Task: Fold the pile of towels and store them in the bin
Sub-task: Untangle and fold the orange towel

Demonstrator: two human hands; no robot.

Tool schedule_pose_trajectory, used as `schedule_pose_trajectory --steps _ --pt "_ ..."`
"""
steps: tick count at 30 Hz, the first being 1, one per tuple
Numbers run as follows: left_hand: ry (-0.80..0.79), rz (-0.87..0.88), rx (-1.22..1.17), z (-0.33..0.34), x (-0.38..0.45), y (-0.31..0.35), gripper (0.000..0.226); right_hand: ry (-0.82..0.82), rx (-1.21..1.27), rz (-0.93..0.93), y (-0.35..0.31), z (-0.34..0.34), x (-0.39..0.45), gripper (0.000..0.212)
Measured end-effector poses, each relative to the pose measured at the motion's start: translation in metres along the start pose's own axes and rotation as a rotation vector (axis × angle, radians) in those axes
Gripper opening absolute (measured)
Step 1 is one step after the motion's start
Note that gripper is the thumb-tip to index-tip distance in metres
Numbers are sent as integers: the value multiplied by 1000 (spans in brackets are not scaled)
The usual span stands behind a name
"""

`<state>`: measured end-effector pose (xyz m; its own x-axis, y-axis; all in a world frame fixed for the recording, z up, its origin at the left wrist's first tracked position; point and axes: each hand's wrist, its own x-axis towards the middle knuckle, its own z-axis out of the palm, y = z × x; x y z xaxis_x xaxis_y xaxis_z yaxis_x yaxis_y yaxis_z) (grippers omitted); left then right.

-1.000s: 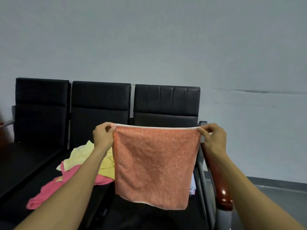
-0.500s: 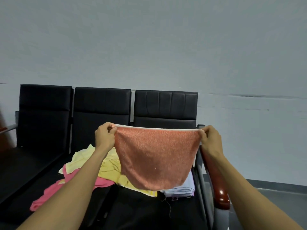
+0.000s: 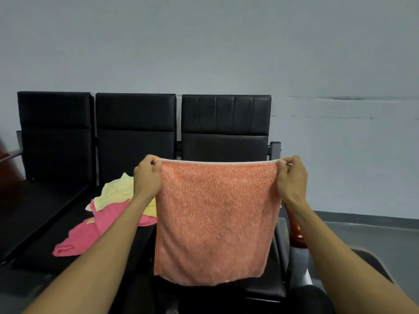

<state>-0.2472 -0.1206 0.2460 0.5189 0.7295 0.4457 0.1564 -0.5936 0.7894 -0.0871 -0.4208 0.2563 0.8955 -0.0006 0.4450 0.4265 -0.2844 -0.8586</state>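
An orange towel [image 3: 215, 223] hangs flat in the air in front of me, stretched wide along its top edge. My left hand [image 3: 147, 175] pinches its upper left corner and my right hand [image 3: 292, 177] pinches its upper right corner. Its bottom edge hangs free just above the right seat. Behind my left arm, a yellow towel [image 3: 118, 191] lies crumpled on a pink towel [image 3: 90, 232] on the middle seat. The orange towel hides whatever lies on the right seat. No bin is in view.
A row of three black padded chairs [image 3: 136, 123] stands against a grey wall. A red-brown armrest [image 3: 297, 232] on a metal frame sits at the right end. Grey floor [image 3: 374, 236] lies to the right.
The orange towel's lower half had swung up and away half a second ago; now it hangs straight down and flat again. Both hands stay on the top corners.
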Motion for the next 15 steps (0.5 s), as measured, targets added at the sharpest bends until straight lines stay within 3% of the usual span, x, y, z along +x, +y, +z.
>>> schedule_pose_trajectory --steps 15 --pt "-204 -335 158 178 -34 -203 24 -141 -175 329 245 127 -21 13"
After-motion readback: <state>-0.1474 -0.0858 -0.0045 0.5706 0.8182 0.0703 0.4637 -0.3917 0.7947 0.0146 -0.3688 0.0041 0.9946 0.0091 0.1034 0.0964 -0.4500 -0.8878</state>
